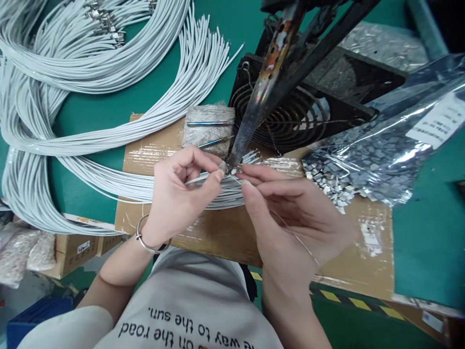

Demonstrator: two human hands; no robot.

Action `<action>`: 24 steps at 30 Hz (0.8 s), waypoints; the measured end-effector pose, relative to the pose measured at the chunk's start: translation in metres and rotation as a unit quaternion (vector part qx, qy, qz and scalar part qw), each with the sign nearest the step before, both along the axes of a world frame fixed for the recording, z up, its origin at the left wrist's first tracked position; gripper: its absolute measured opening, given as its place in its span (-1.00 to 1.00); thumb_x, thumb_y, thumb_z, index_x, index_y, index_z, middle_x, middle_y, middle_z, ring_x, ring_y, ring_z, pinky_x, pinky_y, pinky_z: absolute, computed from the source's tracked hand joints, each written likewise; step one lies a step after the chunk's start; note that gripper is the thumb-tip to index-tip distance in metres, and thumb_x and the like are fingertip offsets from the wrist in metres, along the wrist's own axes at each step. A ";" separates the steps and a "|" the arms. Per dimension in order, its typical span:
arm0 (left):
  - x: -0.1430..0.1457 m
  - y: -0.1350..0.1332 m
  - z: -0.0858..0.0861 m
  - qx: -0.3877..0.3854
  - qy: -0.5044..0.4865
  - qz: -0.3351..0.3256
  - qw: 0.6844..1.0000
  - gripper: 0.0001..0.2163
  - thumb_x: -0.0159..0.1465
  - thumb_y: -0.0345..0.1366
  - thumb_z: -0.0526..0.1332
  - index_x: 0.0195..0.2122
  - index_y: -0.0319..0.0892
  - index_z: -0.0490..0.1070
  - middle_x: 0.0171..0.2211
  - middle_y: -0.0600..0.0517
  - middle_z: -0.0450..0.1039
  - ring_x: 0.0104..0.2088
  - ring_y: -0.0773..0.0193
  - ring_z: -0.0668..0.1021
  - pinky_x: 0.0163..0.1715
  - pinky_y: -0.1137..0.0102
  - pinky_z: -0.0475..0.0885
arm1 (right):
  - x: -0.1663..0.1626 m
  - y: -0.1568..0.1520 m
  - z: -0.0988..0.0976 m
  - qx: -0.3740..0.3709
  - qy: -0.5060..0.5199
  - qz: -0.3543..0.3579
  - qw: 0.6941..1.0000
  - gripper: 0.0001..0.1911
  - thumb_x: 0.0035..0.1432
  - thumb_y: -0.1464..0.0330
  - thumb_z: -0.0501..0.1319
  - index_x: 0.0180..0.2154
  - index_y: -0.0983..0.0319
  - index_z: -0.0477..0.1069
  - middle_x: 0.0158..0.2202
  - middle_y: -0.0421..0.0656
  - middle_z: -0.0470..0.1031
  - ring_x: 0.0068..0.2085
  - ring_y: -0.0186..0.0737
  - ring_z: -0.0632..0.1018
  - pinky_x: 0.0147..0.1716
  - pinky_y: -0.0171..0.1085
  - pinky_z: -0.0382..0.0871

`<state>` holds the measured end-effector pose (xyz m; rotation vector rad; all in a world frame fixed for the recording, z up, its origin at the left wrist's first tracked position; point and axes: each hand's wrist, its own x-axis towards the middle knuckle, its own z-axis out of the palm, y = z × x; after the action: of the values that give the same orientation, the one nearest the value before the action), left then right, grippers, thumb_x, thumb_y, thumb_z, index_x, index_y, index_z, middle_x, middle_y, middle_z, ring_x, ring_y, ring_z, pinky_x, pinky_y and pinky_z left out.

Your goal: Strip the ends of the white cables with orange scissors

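Cable point(197, 180), presumably light and bendy, was pinched by the left hand point(187, 189), thumb and finger closed; gripping near its tip was judged best. Thin wire point(304, 245) was pinched in the right hand point(290, 218). Access was narrowed by a slanting metal bar point(251, 114) and fan point(288, 118).

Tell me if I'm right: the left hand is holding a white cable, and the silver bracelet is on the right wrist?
Not quite: the head view shows the silver bracelet on the left wrist, not the right. The left hand is indeed holding a white cable.
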<state>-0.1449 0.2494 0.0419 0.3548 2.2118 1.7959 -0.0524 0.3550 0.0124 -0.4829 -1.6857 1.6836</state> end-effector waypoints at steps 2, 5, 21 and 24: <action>0.000 0.001 0.000 0.004 0.000 -0.001 1.000 -0.88 0.11 -0.49 0.40 -0.48 -0.17 0.52 -0.34 -0.03 0.64 -0.42 0.33 0.49 -0.60 0.45 0.18 | 0.000 0.000 0.000 0.000 0.000 -0.004 1.000 -0.79 0.23 0.55 0.40 -0.26 0.10 0.61 -0.09 -0.21 0.73 -0.08 -0.15 0.74 -0.05 -0.16 0.70; 0.000 0.002 0.000 0.004 -0.002 0.000 1.000 -0.88 0.11 -0.48 0.40 -0.48 -0.17 0.51 -0.34 -0.02 0.63 -0.48 0.37 0.43 -0.60 0.45 0.19 | 0.000 -0.001 -0.001 0.002 0.002 -0.010 1.000 -0.80 0.23 0.55 0.41 -0.26 0.10 0.62 -0.10 -0.21 0.73 -0.09 -0.15 0.74 -0.06 -0.17 0.70; 0.000 0.000 -0.001 0.008 0.002 0.003 1.000 -0.88 0.11 -0.48 0.40 -0.48 -0.16 0.51 -0.34 -0.02 0.65 -0.41 0.31 0.52 -0.61 0.45 0.18 | -0.002 -0.002 -0.002 0.012 0.008 -0.013 1.000 -0.79 0.23 0.56 0.40 -0.26 0.11 0.62 -0.11 -0.21 0.73 -0.09 -0.17 0.74 -0.06 -0.19 0.69; 0.001 0.001 -0.001 0.010 0.000 0.001 1.000 -0.88 0.11 -0.48 0.40 -0.49 -0.16 0.51 -0.34 -0.03 0.65 -0.36 0.27 0.55 -0.60 0.44 0.20 | -0.002 -0.001 -0.003 0.017 0.017 -0.011 1.000 -0.80 0.22 0.55 0.41 -0.25 0.11 0.62 -0.10 -0.21 0.73 -0.09 -0.14 0.74 -0.08 -0.16 0.70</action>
<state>-0.1443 0.2501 0.0411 0.3568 2.1969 1.8209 -0.0539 0.3540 0.0096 -0.4542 -1.6754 1.6364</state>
